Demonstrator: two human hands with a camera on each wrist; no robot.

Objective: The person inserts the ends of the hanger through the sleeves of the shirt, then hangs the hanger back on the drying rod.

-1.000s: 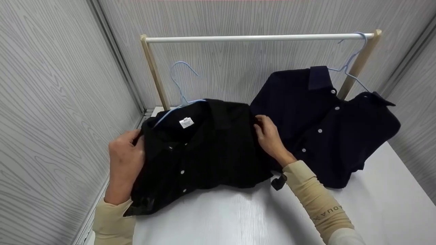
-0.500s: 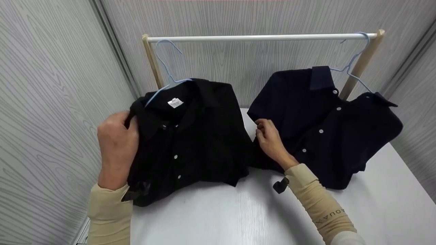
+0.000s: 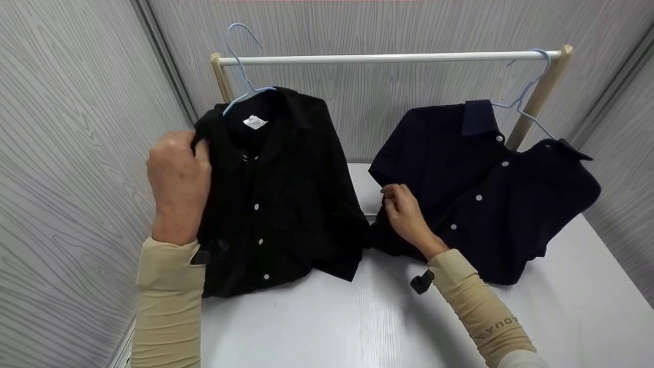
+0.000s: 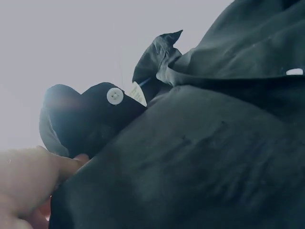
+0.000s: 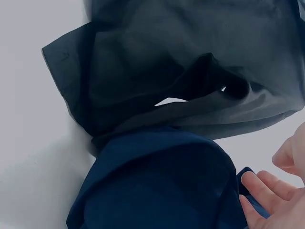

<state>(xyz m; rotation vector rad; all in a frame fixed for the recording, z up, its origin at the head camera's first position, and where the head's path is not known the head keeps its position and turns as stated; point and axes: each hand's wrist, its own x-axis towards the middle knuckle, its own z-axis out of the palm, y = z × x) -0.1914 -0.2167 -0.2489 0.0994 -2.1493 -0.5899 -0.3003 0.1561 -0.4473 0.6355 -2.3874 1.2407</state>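
Note:
A black shirt (image 3: 296,184) with white buttons hangs on a light blue hanger (image 3: 249,92). My left hand (image 3: 180,176) grips its shoulder at the left, thumb and fingers closed round the cloth; in the left wrist view the fingertips press at the fabric edge near a collar button (image 4: 115,96). The hanger's hook rises above the rack's rail (image 3: 383,59) at its left end, its tip higher than the rail. My right hand (image 3: 409,212) is beside the sleeve of a navy shirt (image 3: 475,168); in the right wrist view its loosely bent fingers (image 5: 267,191) touch the navy cloth, thumb apart.
The navy shirt's hanger (image 3: 521,97) is hooked on the rail's right end, by a wooden upright (image 3: 544,97). Below is a white table (image 3: 317,327), where the hems of both shirts rest. Wood-grain panels (image 3: 76,153) stand close at the left and behind.
The left hand has raised the black shirt and its hanger, taking the hook from below the rail to above it. The right hand has let go of the black shirt, staying in nearly the same spot.

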